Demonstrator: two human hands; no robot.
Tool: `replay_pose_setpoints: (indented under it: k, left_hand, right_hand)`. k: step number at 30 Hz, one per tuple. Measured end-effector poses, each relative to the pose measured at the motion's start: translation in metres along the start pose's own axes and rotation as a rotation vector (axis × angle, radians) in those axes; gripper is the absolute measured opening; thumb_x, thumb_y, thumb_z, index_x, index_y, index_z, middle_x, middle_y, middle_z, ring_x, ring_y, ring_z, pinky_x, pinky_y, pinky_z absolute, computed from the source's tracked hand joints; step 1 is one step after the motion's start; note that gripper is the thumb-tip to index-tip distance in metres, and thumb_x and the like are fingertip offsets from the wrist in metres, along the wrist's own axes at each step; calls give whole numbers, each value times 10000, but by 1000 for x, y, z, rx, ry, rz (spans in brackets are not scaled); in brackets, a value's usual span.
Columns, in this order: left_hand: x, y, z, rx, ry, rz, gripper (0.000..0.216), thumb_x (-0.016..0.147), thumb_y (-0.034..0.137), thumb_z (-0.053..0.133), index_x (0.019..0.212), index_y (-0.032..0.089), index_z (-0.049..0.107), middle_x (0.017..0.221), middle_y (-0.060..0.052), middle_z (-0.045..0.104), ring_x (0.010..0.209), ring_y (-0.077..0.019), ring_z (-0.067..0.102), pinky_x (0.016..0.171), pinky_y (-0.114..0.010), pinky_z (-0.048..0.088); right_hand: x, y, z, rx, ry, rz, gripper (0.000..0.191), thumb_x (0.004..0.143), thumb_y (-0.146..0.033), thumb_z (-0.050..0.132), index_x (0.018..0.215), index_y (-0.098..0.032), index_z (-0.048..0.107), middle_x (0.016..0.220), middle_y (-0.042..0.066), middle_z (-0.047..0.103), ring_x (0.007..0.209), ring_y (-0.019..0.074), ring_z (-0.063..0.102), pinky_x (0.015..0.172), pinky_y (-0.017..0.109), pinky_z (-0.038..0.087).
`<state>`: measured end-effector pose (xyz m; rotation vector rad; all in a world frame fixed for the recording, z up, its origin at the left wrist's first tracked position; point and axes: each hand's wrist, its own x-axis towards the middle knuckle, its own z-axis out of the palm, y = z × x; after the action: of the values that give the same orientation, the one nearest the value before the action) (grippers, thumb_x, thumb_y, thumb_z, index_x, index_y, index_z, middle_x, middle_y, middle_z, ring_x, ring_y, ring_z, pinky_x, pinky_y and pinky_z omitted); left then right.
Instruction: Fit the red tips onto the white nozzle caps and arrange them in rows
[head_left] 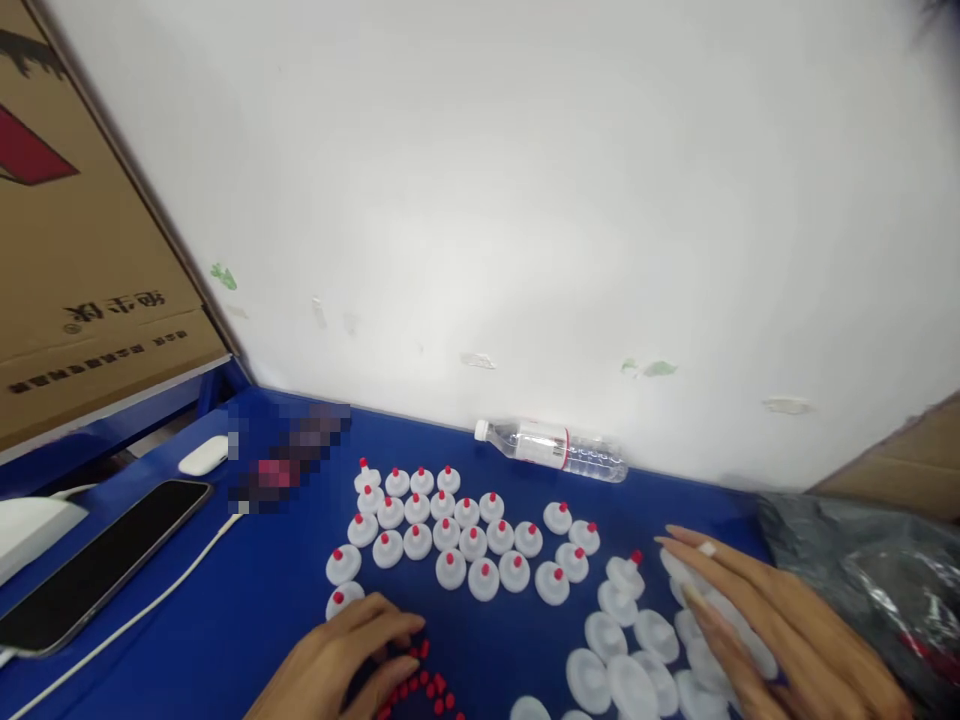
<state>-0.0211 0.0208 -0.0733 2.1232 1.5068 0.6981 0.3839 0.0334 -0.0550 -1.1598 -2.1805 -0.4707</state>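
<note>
White discs (pixel 484 579), smooth, round and stubby-nozzled, spread over the blue table (pixel 247 600) in front of me, many tipped in red. At the right, a plainer, translucent-looking heap (pixel 587 680) lies under the person's right hand (pixel 780 610), loosely open, its long fingers parted from the thumb. The left hand (pixel 349 650) curls beside tiny red caps (pixel 439 685); whether it pinches one, I can't tell. A clear plastic bottle (pixel 559 449) lies behind.
</note>
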Motion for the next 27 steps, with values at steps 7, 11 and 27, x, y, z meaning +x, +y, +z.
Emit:
replay_pose_setpoints:
  k: [7,11,27]
  left_hand:
    - [11,26,-9,-58,-169,-109,216,954,302,589,1044,261,781,917,-14,738,780,-140,693,718,-191,525]
    - [14,29,-10,-46,-176,-77,218,966,301,572,1014,247,777,897,-9,726,737,-130,676,662,-190,483]
    - [15,19,-5,95,-95,39,297,1021,241,429,938,229,714,966,-27,702,835,-152,707,732,-210,519]
  right_hand:
    - [6,-18,-18,-17,62,-13,450,1003,-286,498,1450,-254,540,1375,47,658,1187,235,671,1097,370,451]
    - [17,-20,-25,-5,135,-11,398,986,-244,543,1380,-228,594,1297,60,702,1123,225,696,1052,369,469]
    - [18,-16,-15,-62,128,-57,355,1012,-296,521,1334,-188,621,1263,71,709,1111,211,691,1012,333,489]
